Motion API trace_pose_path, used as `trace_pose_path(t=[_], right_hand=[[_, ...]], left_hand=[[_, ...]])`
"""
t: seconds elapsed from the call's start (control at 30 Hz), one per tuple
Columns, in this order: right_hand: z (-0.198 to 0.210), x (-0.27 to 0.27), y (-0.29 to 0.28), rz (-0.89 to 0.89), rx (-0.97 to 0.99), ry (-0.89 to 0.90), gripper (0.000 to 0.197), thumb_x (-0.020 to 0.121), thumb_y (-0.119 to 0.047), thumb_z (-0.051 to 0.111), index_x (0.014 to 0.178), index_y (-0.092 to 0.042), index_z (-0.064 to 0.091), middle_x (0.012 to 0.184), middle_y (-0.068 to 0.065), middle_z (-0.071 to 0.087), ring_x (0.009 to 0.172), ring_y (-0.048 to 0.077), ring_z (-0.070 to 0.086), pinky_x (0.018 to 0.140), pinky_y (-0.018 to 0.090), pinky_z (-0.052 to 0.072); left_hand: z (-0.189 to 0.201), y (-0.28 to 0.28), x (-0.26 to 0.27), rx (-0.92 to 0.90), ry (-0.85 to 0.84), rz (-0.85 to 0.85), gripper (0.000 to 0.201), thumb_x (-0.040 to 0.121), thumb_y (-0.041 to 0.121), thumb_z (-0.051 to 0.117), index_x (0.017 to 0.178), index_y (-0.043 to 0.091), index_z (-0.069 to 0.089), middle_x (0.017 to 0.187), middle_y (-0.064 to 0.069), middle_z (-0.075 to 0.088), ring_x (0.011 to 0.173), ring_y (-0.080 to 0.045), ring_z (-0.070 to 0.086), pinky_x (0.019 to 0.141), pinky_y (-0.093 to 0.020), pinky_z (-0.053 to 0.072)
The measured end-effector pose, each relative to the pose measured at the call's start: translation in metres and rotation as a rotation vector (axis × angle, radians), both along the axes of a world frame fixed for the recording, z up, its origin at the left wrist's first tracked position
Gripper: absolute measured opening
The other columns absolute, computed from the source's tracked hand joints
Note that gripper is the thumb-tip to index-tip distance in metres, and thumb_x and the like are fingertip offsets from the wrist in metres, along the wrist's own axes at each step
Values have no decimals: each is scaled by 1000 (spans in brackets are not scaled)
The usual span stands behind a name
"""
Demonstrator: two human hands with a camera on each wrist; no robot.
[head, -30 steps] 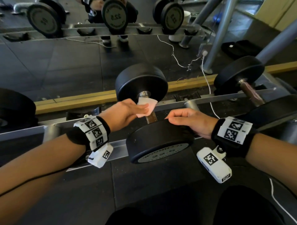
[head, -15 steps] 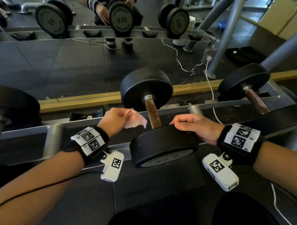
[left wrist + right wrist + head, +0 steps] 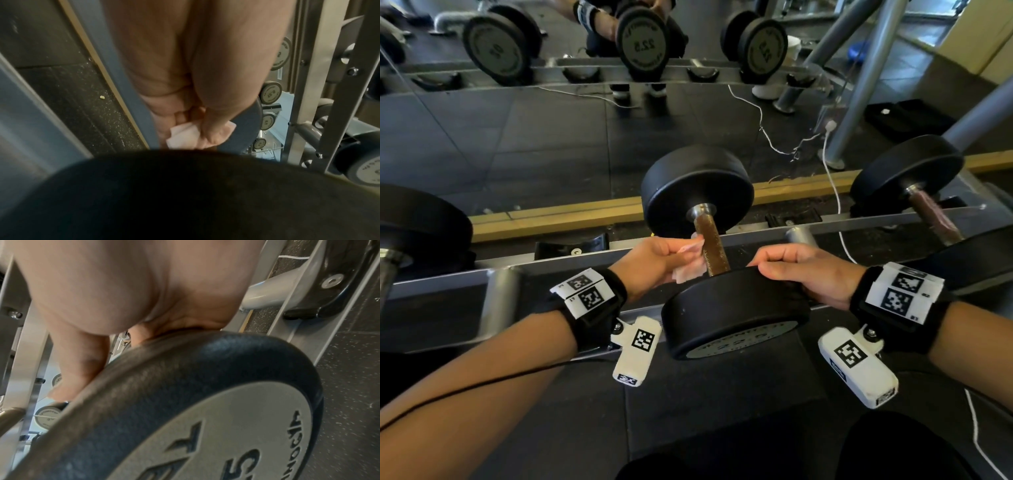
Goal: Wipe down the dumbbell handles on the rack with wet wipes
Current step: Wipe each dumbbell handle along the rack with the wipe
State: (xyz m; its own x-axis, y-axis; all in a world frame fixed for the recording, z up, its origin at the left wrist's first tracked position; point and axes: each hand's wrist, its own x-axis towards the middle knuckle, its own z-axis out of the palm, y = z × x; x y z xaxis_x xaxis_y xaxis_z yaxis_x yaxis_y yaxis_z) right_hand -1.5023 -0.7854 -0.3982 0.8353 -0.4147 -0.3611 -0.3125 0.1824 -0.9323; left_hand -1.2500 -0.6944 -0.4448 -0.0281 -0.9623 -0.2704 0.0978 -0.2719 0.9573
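A black dumbbell lies across the rack, its far head toward the mirror and its near head toward me. The brown, rusty handle runs between them. My left hand pinches a crumpled white wet wipe and holds it against the handle's left side. The left wrist view shows the wipe bunched in the fingers above the dark near head. My right hand grips the top rim of the near head, fingers curled over it.
Another dumbbell with a reddish handle sits to the right, and a third dumbbell at the left edge. The grey rack rail holds an empty black cradle. A mirror behind reflects the rack. A white cable hangs at the right.
The left hand drew the wipe off the upper handle to the left, then brought it back against the handle's left side, lower down. The right hand stayed on the near head.
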Motion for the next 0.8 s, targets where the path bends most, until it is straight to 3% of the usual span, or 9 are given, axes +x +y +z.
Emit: trace_pose_path(t=[0.13,0.2,0.3,0.4,0.5,0.6,0.7,0.8], right_hand=[[0,0,1,-11,11,0,29,87,-33,63,106,-12,69,103,8,73,92,18,71,75,21,55],[0,0,1,-16,18,0,29,84,-37,66,103,-15,71,102,8,73,92,18,71,75,22,55],[-1,0,1,-18,23,-3,23,85,-35,65,99,-18,73,99,7,73,90,17,71,74,22,55],[-1,0,1,-17,11,-2,24,85,-35,64,100,-17,72,99,7,73,90,17,71,74,21,55],[-1,0,1,-15,-8,2,28,85,-35,64,102,-13,70,100,7,73,90,18,71,74,21,55],[-1,1,1,-13,-16,-3,31,84,-35,64,103,-12,68,100,8,73,90,18,71,74,21,54],[0,1,2,-12,-16,-11,36,77,-43,69,100,-15,70,99,7,73,90,17,71,74,21,55],[-1,1,3,-15,-26,-9,38,75,-45,70,100,-17,71,101,7,73,91,18,71,74,21,55]], left_hand=[[-3,11,4,14,-68,-151,32,96,14,55,126,16,65,124,-4,70,113,-15,66,91,-22,54],[0,17,9,3,-47,-173,34,95,13,55,128,14,64,122,-1,71,101,-9,69,83,-20,56],[11,13,21,-61,10,76,34,96,12,53,128,17,63,125,-9,69,107,-18,68,92,-33,57],[23,5,27,-216,-194,180,36,101,10,48,131,27,59,129,-1,67,113,-11,65,95,-28,54],[21,2,13,-277,-501,70,33,102,19,48,132,29,59,127,2,67,118,-9,62,106,-30,46],[16,2,3,-188,-649,-77,27,101,43,46,115,39,69,106,6,72,103,-8,65,101,-28,46],[20,2,5,-176,-742,-198,29,105,35,43,117,57,57,110,13,68,107,-4,61,97,-21,40],[22,6,7,-177,-750,-315,37,106,23,43,124,52,57,116,18,67,112,-1,60,101,-18,40]])
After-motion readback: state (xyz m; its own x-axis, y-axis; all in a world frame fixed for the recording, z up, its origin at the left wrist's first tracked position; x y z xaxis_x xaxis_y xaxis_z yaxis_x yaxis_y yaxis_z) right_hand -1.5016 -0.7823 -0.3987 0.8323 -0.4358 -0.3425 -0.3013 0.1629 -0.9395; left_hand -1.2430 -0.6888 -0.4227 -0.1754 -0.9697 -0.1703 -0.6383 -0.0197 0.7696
